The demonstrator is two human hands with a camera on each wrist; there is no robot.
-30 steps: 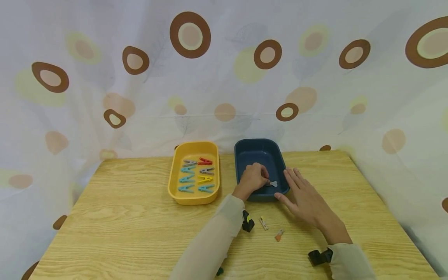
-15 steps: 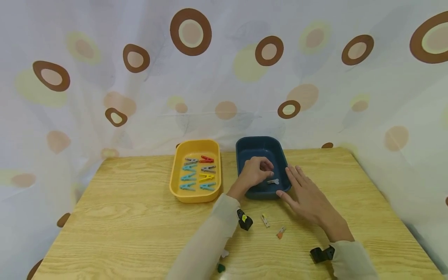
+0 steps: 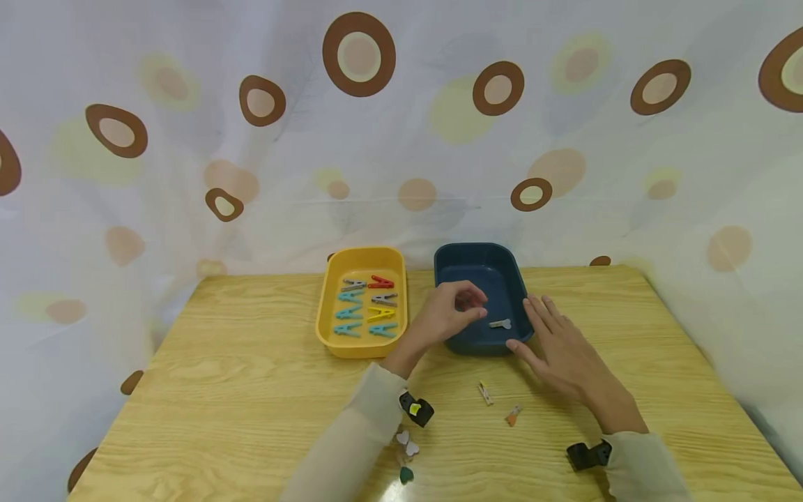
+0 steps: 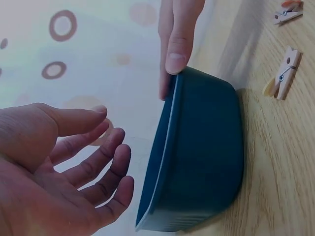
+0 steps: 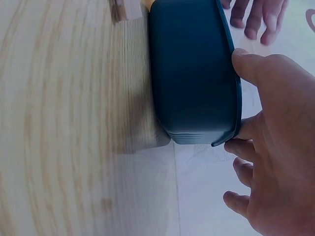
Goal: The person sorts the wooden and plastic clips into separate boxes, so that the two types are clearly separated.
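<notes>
Touching blue tub [image 3: 486, 268]; right hand [image 3: 567, 355]

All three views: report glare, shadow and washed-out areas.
Head: a small glare patch on the wooden table at the bottom edge, just below the green heart; left wrist: the patterned backdrop looks pale and washed out; right wrist: a soft shadow on the table beside the dark blue tray.

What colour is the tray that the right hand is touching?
The tray is dark blue, seen best in the head view.
</notes>
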